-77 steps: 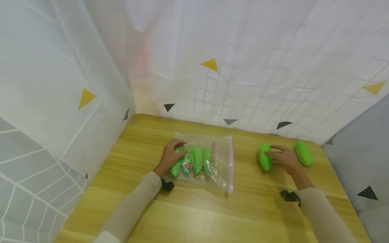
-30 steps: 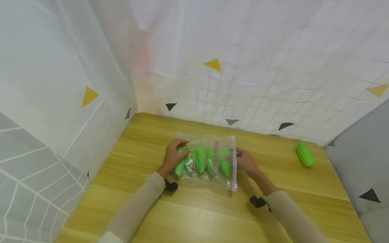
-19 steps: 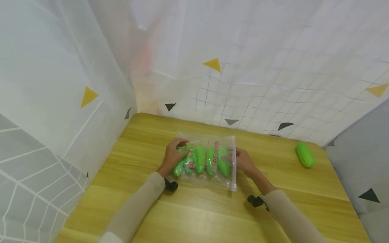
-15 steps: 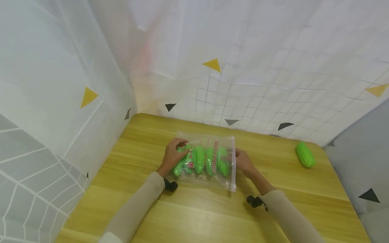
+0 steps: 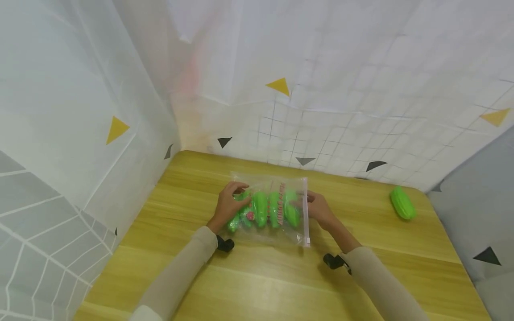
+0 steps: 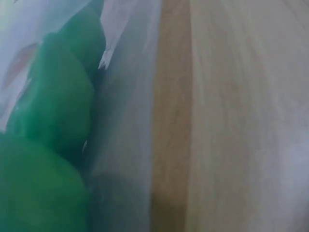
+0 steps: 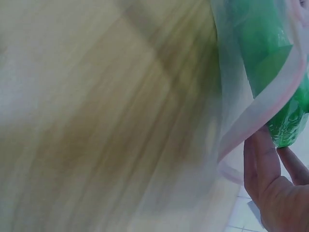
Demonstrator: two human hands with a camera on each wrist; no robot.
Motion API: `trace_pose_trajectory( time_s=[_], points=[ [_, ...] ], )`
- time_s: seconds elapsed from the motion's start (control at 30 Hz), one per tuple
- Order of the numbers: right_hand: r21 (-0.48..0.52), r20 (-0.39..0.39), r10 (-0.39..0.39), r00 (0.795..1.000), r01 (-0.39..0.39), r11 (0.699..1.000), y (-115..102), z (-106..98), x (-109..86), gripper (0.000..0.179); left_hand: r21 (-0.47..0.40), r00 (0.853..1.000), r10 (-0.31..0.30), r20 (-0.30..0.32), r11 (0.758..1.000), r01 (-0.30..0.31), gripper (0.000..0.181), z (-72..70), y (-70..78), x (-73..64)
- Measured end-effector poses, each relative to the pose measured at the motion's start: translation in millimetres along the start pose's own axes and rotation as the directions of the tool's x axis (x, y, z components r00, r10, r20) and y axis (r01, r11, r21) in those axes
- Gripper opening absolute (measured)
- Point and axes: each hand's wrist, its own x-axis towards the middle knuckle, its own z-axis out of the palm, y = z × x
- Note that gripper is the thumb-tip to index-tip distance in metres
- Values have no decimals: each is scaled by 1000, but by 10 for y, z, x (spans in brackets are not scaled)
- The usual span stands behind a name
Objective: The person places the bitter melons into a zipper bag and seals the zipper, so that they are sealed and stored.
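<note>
A clear plastic zip bag [image 5: 299,229] with pink print lies at mid-table, its pink-edged mouth facing right. Inside it several green ribbed oblong pieces [image 5: 261,209] stand side by side. My left hand [image 5: 226,207] grips the bag's left end, thumb and fingers around the leftmost piece through the plastic. My right hand [image 5: 321,211] reaches through the mouth, its fingers seen through the film on the rightmost green piece [image 5: 292,214]. In the right wrist view my fingers and thumb pinch that piece [image 7: 282,128] at its end, beside the bag's edge strip [image 7: 263,108]. The left wrist view shows bagged green pieces [image 6: 58,96] without the hand.
One more green ribbed piece [image 5: 403,203] lies on the wooden table [image 5: 249,285] near its right back corner. White patterned sheeting [image 5: 321,89] stands along the back and left edges. A dark camera [image 5: 333,261] sits at the right wrist.
My right hand has carried a green piece leftward from the table into the bag and moved slightly further left. The bag has shifted slightly left and away. My left hand stays at its end.
</note>
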Motion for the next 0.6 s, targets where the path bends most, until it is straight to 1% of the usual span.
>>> trace_pose_trajectory(
  time_s=[0.17,0.27,0.4,0.6],
  points=[
    [-100,-26,5,1000,-8,995,41,16,-24,56,13,1000,-8,6,1000,8,39,4,4,-3],
    [-145,-36,0,999,-5,989,49,32,-33,56,22,1000,0,3,1000,0,37,6,17,2],
    [-143,-34,-10,999,5,990,32,54,-29,57,27,1000,25,-17,999,-25,37,2,49,15],
    [-169,-56,-5,998,-4,986,75,86,6,58,24,999,28,-37,999,-27,37,-4,59,25]
  ],
)
